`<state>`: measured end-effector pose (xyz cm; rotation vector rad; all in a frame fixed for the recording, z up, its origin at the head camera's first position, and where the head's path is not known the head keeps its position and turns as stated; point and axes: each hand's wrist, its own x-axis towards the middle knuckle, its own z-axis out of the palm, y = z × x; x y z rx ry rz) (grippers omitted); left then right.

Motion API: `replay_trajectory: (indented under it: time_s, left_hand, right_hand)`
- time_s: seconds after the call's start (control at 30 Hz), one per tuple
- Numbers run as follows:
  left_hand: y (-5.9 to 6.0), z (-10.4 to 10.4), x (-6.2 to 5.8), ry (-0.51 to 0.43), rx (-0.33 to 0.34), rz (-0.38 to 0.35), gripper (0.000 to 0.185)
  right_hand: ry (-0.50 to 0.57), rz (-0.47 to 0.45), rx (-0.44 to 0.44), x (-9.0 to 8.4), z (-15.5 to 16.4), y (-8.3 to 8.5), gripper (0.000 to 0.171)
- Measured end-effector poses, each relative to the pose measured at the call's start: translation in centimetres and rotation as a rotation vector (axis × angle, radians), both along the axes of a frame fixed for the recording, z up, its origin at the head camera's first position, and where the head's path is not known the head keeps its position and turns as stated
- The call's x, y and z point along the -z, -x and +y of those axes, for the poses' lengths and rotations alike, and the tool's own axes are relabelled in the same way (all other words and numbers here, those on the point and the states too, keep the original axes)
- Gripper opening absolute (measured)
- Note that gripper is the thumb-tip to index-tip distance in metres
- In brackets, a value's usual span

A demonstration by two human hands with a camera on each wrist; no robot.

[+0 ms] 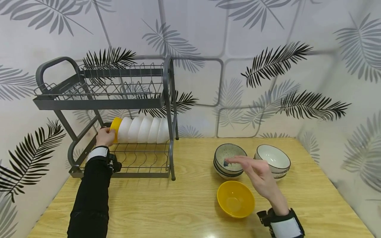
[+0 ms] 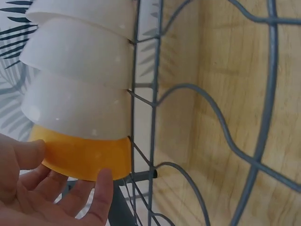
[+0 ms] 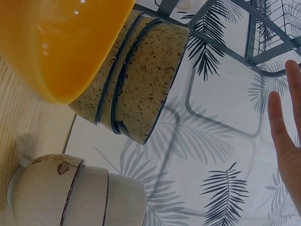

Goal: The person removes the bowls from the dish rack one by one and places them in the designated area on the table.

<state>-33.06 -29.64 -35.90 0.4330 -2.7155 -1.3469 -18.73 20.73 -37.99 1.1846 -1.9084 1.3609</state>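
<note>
Rack, grey wire, two tiers, sits at 10 o'clock on the wooden table. Lower tier holds a row of white bowls on edge, with a yellow rack bowl at the row's 9 o'clock end.

Left hand is at that yellow bowl; in the wrist view, fingertips and thumb touch its rim, fingers lightly curled around it. Judged: seating this bowl well means pressing it flush against the white neighbour and letting the rim settle between the wires before easing off.

At 3 o'clock: speckled bowl stack, cream bowl stack just beside it, and a loose yellow bowl nearer the person.

Right hand hovers over the speckled stack, fingers straight and spread, holding nothing.
</note>
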Motion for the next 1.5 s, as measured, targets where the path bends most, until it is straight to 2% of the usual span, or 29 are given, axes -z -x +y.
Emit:
replay_trajectory:
  time_s: [0.13, 0.33, 0.5, 0.6, 0.83, 0.97, 1.07, 1.23, 1.37, 1.5]
  left_hand:
    - [0.2, 0.0, 0.4, -0.016, -0.063, 0.022, 0.051]
    - [-0.1, -0.8, 0.6, -0.047, -0.091, 0.081, 0.048]
    - [-0.4, -1.2, 0.4, -0.149, -0.091, 0.076, 0.051]
    - [-0.7, -1.0, 0.1, -0.197, -0.121, 0.084, 0.052]
    - [-0.7, 0.1, -0.8, -0.256, -0.328, 0.238, 0.043]
    - [-1.0, 0.7, -1.1, -0.283, -0.410, 0.288, 0.041]
    - [-1.4, 1.2, -1.2, -0.303, -0.441, 0.300, 0.043]
    - [-2.3, 2.3, -1.3, -0.328, -0.503, 0.379, 0.041]
    - [-3.1, 3.4, -1.3, -0.317, -0.542, 0.491, 0.037]
    - [-4.0, 4.6, -1.1, -0.262, -0.523, 0.596, 0.034]
  right_hand:
    - [0.007, 0.016, -0.009, -0.2, -0.1, 0.0, 0.035]
    - [0.005, 0.005, -0.017, -0.3, 0.0, 0.0, 0.035]
    - [-0.008, -0.011, -0.004, -0.2, 0.1, 0.0, 0.035]
    - [-0.010, -0.009, -0.010, -0.2, 0.1, 0.0, 0.035]
    - [-0.010, -0.006, -0.002, -0.2, 0.2, 0.0, 0.035]
    - [-0.010, -0.006, -0.002, -0.2, 0.1, -0.1, 0.035]
    - [-0.006, 0.006, -0.006, -0.2, 0.1, 0.0, 0.035]
    - [-0.008, 0.008, -0.012, -0.1, 0.0, 0.0, 0.034]
    - [-0.009, 0.001, -0.016, 0.0, 0.0, 0.1, 0.033]
    - [0.003, 0.000, -0.029, 0.0, -0.1, 0.2, 0.033]
